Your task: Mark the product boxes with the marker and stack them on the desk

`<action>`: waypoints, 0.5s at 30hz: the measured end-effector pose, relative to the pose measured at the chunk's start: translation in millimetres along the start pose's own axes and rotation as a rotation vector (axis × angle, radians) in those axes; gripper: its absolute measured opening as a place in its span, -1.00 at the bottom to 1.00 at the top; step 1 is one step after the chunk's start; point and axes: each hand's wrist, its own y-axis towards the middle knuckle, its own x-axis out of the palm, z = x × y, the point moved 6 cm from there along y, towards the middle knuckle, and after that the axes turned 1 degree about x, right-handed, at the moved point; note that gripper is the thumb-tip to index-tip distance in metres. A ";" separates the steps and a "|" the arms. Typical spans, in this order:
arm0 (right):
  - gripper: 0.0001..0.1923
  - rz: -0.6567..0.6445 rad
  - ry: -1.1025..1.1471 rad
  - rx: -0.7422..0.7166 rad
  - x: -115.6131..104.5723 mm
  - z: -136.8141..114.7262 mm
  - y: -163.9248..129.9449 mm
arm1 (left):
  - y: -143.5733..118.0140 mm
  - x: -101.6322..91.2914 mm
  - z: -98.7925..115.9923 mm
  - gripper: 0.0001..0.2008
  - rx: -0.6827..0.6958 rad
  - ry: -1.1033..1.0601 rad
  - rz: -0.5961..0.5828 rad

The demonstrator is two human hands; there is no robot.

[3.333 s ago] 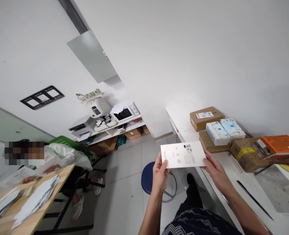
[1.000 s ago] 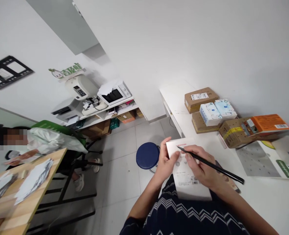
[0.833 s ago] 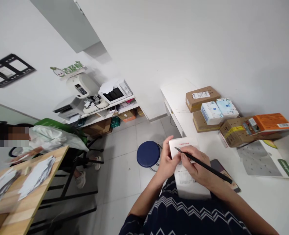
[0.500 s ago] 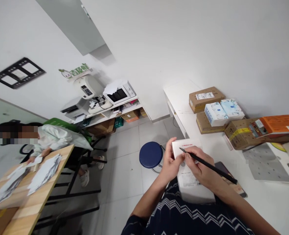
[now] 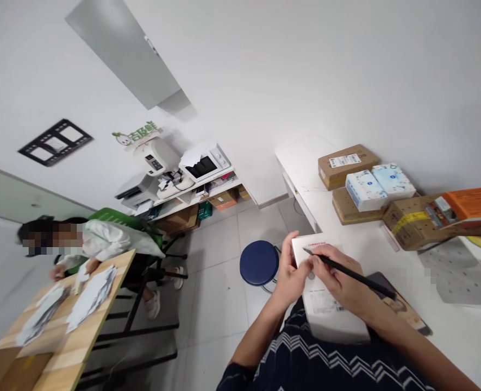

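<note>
Hands are meeting over a flat white rectangular box [image 5: 325, 304] with a thin red line of print near its far end, which is lying on the person's lap against the near edge of the long white table [image 5: 305, 179]. The left hand [image 5: 291, 274] is curling around the box's far left corner, thumb pressing on the top face and fingers wrapping the edge, so it is clamping the box steady. The right hand [image 5: 340, 279] is pinching a slim black pen-like tool [image 5: 348, 273] between thumb and fingers, resting on the box's top; the tool's tip is touching the box close to the red print, just beside the left thumb, while its tail is slanting out over the table edge.

Partly under the right forearm, a dark tablet-like slab [image 5: 403, 307] is lying on the table near its front edge. Further along, toward the wall, brown cardboard parcels [image 5: 346, 163] are sitting stacked, with two pale blue-and-white tissue packs [image 5: 381, 184] lying on the lower one. An orange carton [image 5: 468, 203] is leaning on another taped cardboard box [image 5: 411, 231] beside them.

A round blue stool [image 5: 259, 263] is standing on the tiled floor just left of the hands. Across the room, another person in a white top [image 5: 101, 244] is sitting at a wooden table [image 5: 61, 347], sorting white paper sheets [image 5: 91, 296].
</note>
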 end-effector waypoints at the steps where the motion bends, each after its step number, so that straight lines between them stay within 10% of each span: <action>1: -0.91 0.009 0.030 0.026 -0.6 2.4 -1.9 | 0.0 -0.2 -2.2 -0.42 -0.021 -0.016 -0.002; 7: -0.92 0.309 0.323 0.248 -30.0 27.9 -17.9 | 1.4 -5.2 -13.6 -0.33 -0.085 -0.067 0.021; 10: -0.87 0.463 0.117 0.293 -64.6 62.9 -28.6 | 1.5 -9.7 -19.8 -0.30 -0.115 -0.078 0.027; 12: -0.77 0.336 -0.269 0.432 -80.8 104.5 -41.2 | 0.9 -13.4 -23.9 -0.26 -0.129 -0.070 0.033; 15: -0.71 -0.222 -0.748 0.814 -87.4 186.8 -87.6 | 0.6 -19.2 -29.3 -0.23 -0.138 -0.049 0.053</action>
